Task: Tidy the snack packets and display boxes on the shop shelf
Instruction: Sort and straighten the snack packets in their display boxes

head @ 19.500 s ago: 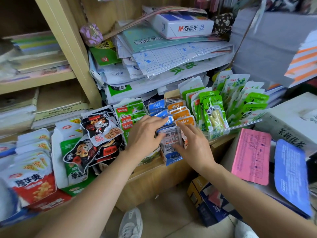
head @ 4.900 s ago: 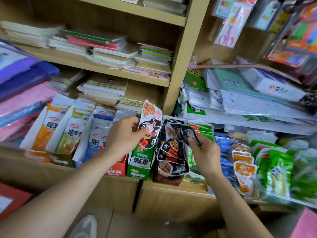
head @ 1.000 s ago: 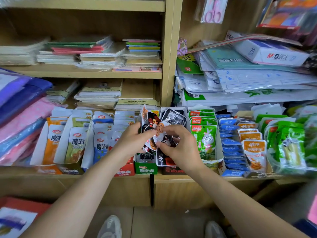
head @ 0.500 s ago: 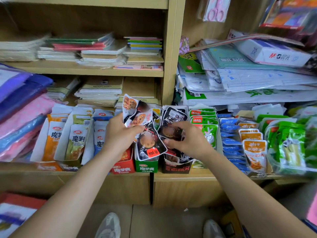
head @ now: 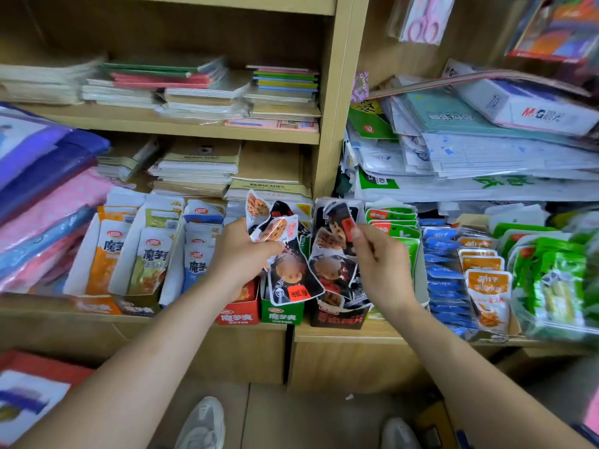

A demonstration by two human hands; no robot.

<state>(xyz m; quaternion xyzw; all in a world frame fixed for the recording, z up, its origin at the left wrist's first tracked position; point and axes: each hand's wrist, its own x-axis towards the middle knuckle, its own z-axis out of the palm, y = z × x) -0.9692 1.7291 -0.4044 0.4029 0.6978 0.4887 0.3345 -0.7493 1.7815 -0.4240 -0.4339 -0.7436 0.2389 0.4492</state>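
Left hand [head: 241, 254] grips a fanned bunch of black snack packets [head: 288, 273]; the right hand [head: 381, 267], at their three o'clock, pinches what seems a single packet [head: 338, 218] above the black display box [head: 338, 315]. Best to square the fan's edges, then slide it upright into that box.

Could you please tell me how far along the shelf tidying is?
Looks done: the white packets on the left stand upright in their boxes, and the blue packets on the right sit in a row. In hand: the left hand grips a loose bunch of black packets, while the right hand pinches a red-labelled packet at the black display box. Left: seating these in that box.
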